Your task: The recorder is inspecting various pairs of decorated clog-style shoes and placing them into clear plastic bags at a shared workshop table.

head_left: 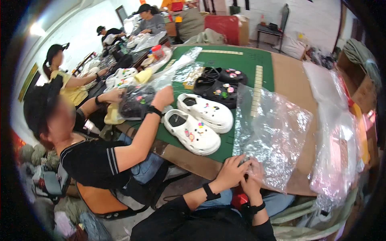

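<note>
A clear plastic bag (277, 138) lies flat at the table's near right side. At its near left corner, my left hand (231, 172) has its fingers closed on the bag's edge. My right hand (253, 176) is right beside it, fingertips together with the left's, also closed on the film. Just left of the bag sits a pair of white clogs with colourful charms, one white clog (195, 134) nearer me and the other white clog (207, 112) behind it. Farther back are black clogs (221, 90), also with charms, partly touching the bag's far left corner.
A green cutting mat (251, 60) covers much of the table. Close on my left, a co-worker (92, 140) handles bagged black clogs (136, 100). A stack of clear bags (333, 148) lies at the right edge. More people work at the far left, near a red-lidded jar (157, 52).
</note>
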Available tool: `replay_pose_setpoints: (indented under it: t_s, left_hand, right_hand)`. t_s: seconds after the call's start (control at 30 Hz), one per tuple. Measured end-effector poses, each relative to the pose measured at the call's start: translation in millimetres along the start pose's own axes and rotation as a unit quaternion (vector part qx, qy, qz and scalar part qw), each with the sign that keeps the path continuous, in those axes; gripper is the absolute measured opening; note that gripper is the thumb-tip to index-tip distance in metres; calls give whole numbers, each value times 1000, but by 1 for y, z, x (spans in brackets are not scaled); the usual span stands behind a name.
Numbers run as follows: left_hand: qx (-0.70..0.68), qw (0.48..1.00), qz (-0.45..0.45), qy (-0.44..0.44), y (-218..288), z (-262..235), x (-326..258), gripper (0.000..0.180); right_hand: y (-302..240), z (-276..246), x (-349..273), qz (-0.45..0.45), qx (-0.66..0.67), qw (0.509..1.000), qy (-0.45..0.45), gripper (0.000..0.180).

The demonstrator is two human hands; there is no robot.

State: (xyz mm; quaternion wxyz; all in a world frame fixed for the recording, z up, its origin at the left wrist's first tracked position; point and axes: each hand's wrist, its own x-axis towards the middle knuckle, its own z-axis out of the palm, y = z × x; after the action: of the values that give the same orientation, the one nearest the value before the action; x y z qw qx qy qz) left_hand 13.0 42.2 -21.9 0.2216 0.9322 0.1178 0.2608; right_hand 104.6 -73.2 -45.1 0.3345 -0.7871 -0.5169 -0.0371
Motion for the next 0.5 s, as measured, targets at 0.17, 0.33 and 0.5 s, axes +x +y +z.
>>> replay_pose_setpoints:
  t_s: [0.17,0.33,0.5]
  left_hand:
    - [-85,992,-64,62,0,-2,0,43]
    - [-100,990,-49,85,-1,0,0,43]
    - [-151,982,-68,95,-1,-3,-1,42]
  right_hand:
    - [-3,-29,3,35,142,989,26,48]
    - [-19,-61,13,64,174,982,-28,47]
    - [-31,-79,19,152,379,905,-121,40]
